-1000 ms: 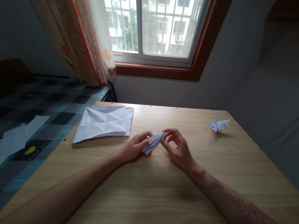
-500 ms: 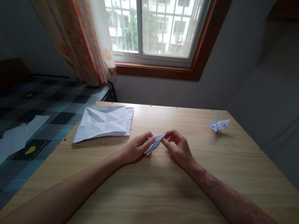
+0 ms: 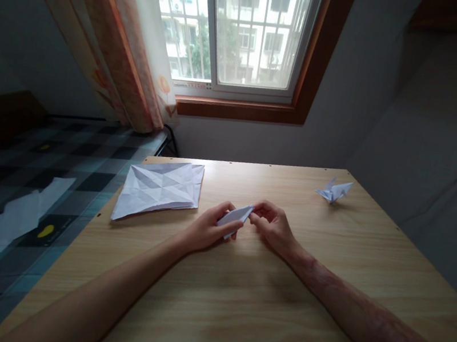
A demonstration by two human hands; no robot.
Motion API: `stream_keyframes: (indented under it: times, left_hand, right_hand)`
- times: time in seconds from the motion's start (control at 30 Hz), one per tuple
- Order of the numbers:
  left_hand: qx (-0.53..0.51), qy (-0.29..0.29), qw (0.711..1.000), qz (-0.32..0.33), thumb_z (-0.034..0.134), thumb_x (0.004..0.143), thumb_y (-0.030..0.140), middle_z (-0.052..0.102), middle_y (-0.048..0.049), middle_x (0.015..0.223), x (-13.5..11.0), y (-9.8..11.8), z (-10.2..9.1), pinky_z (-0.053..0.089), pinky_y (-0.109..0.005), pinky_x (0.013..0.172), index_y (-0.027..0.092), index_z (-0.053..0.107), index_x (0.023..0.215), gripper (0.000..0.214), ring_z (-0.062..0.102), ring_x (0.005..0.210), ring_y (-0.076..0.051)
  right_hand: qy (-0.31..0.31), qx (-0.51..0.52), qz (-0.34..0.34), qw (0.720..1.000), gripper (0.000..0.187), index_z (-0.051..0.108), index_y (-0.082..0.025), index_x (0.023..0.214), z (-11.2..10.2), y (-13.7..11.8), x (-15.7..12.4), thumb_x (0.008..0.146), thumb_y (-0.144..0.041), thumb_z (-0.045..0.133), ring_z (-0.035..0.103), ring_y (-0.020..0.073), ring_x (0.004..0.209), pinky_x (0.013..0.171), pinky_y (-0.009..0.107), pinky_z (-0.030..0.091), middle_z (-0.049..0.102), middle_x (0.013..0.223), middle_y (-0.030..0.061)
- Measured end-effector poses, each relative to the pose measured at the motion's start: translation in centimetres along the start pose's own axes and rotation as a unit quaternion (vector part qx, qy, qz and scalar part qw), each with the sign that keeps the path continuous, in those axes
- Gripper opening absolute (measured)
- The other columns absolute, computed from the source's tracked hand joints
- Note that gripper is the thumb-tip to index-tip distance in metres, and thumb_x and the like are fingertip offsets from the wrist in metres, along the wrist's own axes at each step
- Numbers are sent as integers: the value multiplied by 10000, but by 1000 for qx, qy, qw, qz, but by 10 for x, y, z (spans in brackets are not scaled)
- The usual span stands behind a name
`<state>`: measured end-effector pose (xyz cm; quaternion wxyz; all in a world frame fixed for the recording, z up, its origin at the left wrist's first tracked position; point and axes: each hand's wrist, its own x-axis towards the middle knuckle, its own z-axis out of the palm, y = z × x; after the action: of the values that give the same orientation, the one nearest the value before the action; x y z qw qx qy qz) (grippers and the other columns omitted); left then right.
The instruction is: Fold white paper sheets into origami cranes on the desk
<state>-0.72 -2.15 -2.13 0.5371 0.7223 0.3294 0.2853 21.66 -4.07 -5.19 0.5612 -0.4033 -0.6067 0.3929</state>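
Observation:
A small white piece of folded paper (image 3: 236,215), narrow and pointed, is held between my two hands just above the wooden table (image 3: 264,327). My left hand (image 3: 208,227) grips its near left end, thumb lying across the top and fingertips showing beneath. At the upper right tip, my right hand (image 3: 274,227) pinches the paper between thumb and forefinger, with the other fingers curled. The layers of the fold are too small to make out.
Creased white paper sheets (image 3: 160,189) lie stacked at the table's left. A folded paper crane (image 3: 334,191) stands at the far right. Left of the table, white paper scraps (image 3: 16,221) lie on a checked bedspread (image 3: 95,161). Beyond are a window (image 3: 254,36) and a curtain (image 3: 128,62).
The folded paper has turned so that a broader flat face shows. My left thumb now lies across it, and my right fingers stay at its tip.

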Motion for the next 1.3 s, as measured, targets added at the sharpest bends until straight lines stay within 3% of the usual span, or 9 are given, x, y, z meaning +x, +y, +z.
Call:
stream_keyframes:
  times: [0.2, 0.37, 0.57, 0.87, 1.1, 1.3]
  left_hand:
    - [54, -32, 998, 8, 684, 1024, 568, 716, -10, 775, 0, 6, -3, 452, -229, 647, 163, 655, 981, 407, 600, 678, -131]
    - [48, -45, 998, -5, 586, 1065, 621, 681, 3, 713, 0, 3, -4, 402, -228, 592, 165, 656, 956, 474, 531, 604, -116]
    - [40, -53, 998, -16, 542, 1072, 667, 694, -14, 697, 1, 2, -4, 413, -227, 593, 161, 653, 909, 543, 572, 619, -126]
    - [14, -50, 999, -2, 697, 1015, 607, 754, -44, 748, 2, 3, -8, 448, -228, 603, 143, 689, 929, 472, 637, 632, -133]
    - [-21, -54, 998, 0, 677, 1023, 625, 784, -79, 793, 3, 3, -8, 464, -226, 595, 138, 706, 932, 496, 648, 635, -137]
    - [-55, -43, 997, 7, 647, 1050, 602, 800, -94, 844, 7, -6, -9, 504, -228, 603, 140, 702, 987, 470, 659, 646, -138]
  right_hand:
    - [-13, 37, -25, 999, 120, 738, -220, 947, 1, 0, 0, 910, -327, 779, 588, 159, 734, 623, 270, 464, 702, 858, 18]
    - [-28, 50, -34, 998, 131, 746, -223, 964, 0, -2, -2, 933, -343, 791, 605, 169, 769, 630, 279, 469, 710, 886, 29]
    - [-7, 16, -51, 999, 121, 752, -219, 940, 1, -2, -2, 946, -338, 778, 609, 169, 765, 672, 297, 489, 712, 861, 21]
    - [13, -25, -77, 997, 85, 683, -230, 897, 2, -1, -3, 930, -256, 757, 611, 171, 752, 696, 314, 504, 700, 855, 7]
    - [15, -32, -103, 994, 93, 678, -237, 900, 1, 0, -5, 930, -216, 763, 617, 173, 758, 709, 319, 521, 702, 862, 4]
    - [7, -38, -95, 995, 143, 698, -234, 907, 3, -3, -5, 961, -319, 800, 623, 168, 745, 695, 317, 520, 715, 890, 15]
